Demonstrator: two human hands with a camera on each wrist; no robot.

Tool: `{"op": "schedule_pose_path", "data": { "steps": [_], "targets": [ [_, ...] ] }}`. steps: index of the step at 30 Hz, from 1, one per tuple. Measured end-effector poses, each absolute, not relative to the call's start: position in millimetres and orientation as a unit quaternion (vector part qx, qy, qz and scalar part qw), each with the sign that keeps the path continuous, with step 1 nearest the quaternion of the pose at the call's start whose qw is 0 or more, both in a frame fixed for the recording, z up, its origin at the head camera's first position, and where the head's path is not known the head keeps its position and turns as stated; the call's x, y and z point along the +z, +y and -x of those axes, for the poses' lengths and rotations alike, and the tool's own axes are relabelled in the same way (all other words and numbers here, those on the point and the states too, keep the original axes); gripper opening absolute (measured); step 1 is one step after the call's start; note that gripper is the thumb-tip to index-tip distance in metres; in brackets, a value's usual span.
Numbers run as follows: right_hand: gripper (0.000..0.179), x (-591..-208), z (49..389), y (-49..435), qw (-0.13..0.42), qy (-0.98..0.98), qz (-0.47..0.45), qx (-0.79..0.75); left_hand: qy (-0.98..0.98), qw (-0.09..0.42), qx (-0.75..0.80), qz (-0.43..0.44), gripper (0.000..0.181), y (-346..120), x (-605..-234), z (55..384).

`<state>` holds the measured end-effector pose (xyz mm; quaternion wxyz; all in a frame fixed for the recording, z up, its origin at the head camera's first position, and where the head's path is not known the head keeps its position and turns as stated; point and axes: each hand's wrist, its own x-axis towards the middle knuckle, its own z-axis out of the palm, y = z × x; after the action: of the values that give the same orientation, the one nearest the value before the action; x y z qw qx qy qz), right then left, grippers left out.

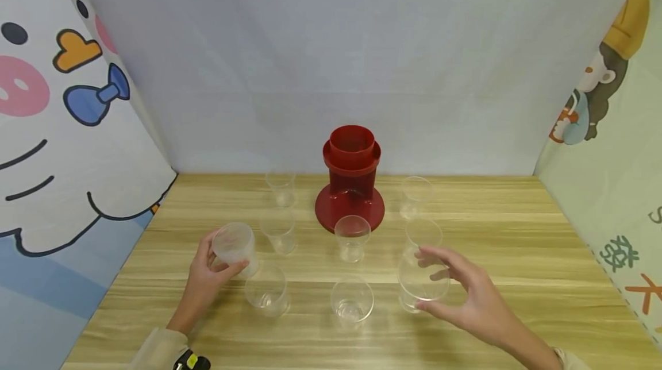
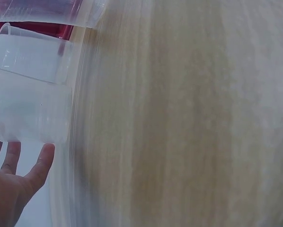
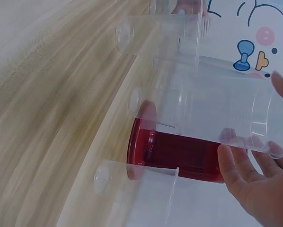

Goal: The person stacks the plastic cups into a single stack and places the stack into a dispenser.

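On the left, my left hand [image 1: 206,278] grips a whitish stack of nested clear plastic cups [image 1: 235,243], thumb on the near side. The same stack [image 2: 28,106] lies across the left wrist view, with fingertips against it. My right hand [image 1: 468,295] holds a clear plastic cup [image 1: 424,278] at the front right between thumb and fingers. In the right wrist view this cup [image 3: 222,109] appears raised above the table. Single clear cups stand upright between the hands: a front-left cup [image 1: 266,295], a front-middle cup [image 1: 352,304] and a centre cup [image 1: 353,241].
A red plastic stand [image 1: 351,180] with a round base and cup-shaped top is at the back middle. More clear cups stand at back left [image 1: 282,189], mid left [image 1: 279,235], back right [image 1: 415,195] and mid right [image 1: 425,232]. Cloth walls [image 1: 362,42] border the wooden table [image 1: 491,215].
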<state>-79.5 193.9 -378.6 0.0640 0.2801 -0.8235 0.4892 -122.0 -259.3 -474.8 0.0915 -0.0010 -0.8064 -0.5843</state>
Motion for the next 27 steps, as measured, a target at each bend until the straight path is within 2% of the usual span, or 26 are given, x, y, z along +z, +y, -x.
{"op": "schedule_pose_path", "data": {
  "steps": [15, 27],
  "targets": [
    [0.074, -366, 101, 179, 0.081, -0.811, -0.331, 0.475, -0.806, 0.087, -0.585, -0.008, 0.077, -260, -475, 122],
    [0.072, -355, 112, 161, 0.069, -0.800, -0.338, 0.491, -0.815, 0.081, -0.574, -0.009, 0.077, -261, -476, 123]
  ]
}}
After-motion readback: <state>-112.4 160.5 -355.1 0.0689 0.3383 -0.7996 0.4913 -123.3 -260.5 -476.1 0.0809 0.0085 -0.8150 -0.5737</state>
